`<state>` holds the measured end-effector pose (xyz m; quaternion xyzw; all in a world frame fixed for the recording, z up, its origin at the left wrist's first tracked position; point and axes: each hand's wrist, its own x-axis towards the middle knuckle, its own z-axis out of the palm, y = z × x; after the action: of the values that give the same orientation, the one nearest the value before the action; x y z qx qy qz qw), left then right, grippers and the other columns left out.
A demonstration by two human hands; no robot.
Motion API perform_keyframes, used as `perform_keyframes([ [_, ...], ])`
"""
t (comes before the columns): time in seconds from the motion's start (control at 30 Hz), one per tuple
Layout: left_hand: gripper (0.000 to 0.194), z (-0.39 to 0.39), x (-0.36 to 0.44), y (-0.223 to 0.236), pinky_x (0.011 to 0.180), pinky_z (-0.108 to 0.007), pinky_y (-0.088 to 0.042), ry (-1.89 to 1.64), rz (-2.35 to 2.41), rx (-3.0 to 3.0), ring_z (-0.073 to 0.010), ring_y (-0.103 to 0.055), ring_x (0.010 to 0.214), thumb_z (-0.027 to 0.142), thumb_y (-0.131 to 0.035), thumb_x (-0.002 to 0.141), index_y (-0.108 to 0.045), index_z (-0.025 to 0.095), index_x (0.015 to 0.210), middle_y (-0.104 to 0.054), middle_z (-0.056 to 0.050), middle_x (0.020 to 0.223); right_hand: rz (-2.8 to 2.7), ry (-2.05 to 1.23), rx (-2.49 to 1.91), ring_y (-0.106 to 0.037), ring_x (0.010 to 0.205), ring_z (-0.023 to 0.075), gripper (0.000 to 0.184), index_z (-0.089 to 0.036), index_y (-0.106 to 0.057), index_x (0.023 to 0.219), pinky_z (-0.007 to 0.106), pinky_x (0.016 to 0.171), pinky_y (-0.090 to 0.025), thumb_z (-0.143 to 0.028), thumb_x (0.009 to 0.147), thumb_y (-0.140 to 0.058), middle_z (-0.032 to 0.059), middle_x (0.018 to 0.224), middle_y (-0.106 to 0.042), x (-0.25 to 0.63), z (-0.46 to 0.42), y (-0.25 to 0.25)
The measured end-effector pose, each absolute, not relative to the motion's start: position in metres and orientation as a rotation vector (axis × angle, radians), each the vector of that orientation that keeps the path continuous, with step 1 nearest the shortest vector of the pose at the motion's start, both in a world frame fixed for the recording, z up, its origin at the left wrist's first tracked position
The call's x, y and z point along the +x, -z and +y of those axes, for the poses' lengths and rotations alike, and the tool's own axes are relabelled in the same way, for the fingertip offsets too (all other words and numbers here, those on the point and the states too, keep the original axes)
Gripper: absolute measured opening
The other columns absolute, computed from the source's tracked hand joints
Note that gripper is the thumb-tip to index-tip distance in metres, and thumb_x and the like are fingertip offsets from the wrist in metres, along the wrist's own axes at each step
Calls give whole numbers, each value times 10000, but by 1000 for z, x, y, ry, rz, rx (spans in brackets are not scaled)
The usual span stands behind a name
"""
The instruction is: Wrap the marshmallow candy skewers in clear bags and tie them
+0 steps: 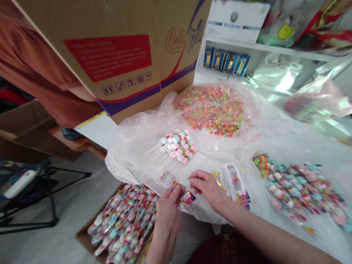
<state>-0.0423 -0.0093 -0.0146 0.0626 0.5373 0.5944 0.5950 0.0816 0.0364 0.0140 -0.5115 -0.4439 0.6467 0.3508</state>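
Note:
My left hand (168, 205) is closed, thumb and fingers pinching a small clear printed bag (189, 198) at the table's near edge. My right hand (205, 185) hovers just right of it with its fingers curled together; whatever they hold is too small to make out. Gold twist ties (220, 179) lie partly hidden behind my right hand. Beside my right wrist rests a stack of printed bags (236, 183). Beyond my hands lies a pile of marshmallow skewers (178, 145) in pink, white and blue, their white sticks pointing left.
A big clear bag of colourful ring candies (214, 110) lies behind. Wrapped marshmallow skewers (299, 187) are heaped at right. More fill a box (123, 223) below the table's left edge. A large carton (115, 47) stands at back left, a person in a rust-coloured garment (41, 66) beyond it.

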Motion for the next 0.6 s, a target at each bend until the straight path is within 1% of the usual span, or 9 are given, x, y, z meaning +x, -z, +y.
perform_keyframes([
  [0.07, 242, -10, -63, 17, 585, -244, -496, -1431, 1235, 129, -145, -607, 603, 270, -851, 510, -697, 116, 616, -683, -40, 625, -968, -1814, -1259, -436, 488, 80, 126, -157, -616, 702, 231, 498, -303, -276, 659, -609, -20, 586, -566, 64, 47, -17],
  [0.13, 238, -9, -77, 16, 595, -247, -514, -1461, 1200, 109, -147, -615, 604, 245, -854, 499, -697, 110, 617, -691, -44, 636, -756, -1952, -1194, -420, 452, 67, 170, -148, -622, 757, 213, 465, -275, -253, 624, -638, -28, 561, -557, 47, 57, -22],
  [0.17, 242, -9, -82, 15, 612, -255, -526, -1467, 1184, 91, -154, -626, 618, 235, -855, 497, -704, 107, 636, -704, -52, 666, -661, -1992, -1160, -402, 432, 61, 195, -144, -623, 784, 202, 447, -256, -236, 615, -644, -40, 535, -536, 39, 61, -25],
  [0.23, 265, -10, -87, 11, 659, -276, -548, -1478, 1161, 59, -181, -661, 692, 234, -844, 527, -725, 115, 732, -733, -67, 775, -534, -2001, -1091, -370, 396, 53, 214, -138, -622, 826, 188, 417, -224, -202, 622, -636, -59, 492, -499, 26, 71, -33],
  [0.33, 234, -12, -89, 4, 675, -283, -564, -1468, 1146, 50, -208, -686, 793, 247, -790, 632, -725, 153, 836, -738, -55, 864, -423, -2017, -1007, -353, 365, 48, 135, -137, -605, 835, 179, 390, -211, -193, 713, -612, -53, 490, -503, 12, 85, -44],
  [0.4, 137, -14, -90, 3, 680, -259, -566, -1475, 1159, 8, -185, -687, 798, 208, -747, 684, -717, 174, 814, -732, -27, 837, -282, -2138, -961, -346, 356, 42, 75, -140, -584, 826, 169, 384, -217, -209, 795, -590, -52, 498, -501, 4, 96, -49],
  [0.47, 65, -14, -91, 4, 678, -222, -563, -1496, 1184, -55, -146, -680, 756, 144, -708, 709, -710, 181, 762, -724, -3, 796, -111, -2269, -910, -342, 353, 38, 101, -149, -560, 812, 157, 383, -216, -237, 861, -562, -57, 500, -483, -4, 108, -50],
  [0.53, 83, -14, -92, 7, 685, -196, -559, -1512, 1190, -63, -125, -676, 744, 98, -692, 711, -707, 176, 736, -723, 3, 790, 17, -2334, -865, -348, 356, 43, 141, -163, -537, 792, 152, 382, -211, -255, 898, -530, -62, 498, -463, -12, 118, -47],
  [0.6, 92, -14, -93, 11, 703, -192, -559, -1499, 1180, -19, -126, -677, 759, 93, -703, 704, -713, 169, 756, -725, -1, 809, 46, -2318, -867, -358, 365, 52, 147, -174, -520, 771, 157, 386, -218, -249, 897, -528, -64, 499, -451, -17, 125, -43],
])
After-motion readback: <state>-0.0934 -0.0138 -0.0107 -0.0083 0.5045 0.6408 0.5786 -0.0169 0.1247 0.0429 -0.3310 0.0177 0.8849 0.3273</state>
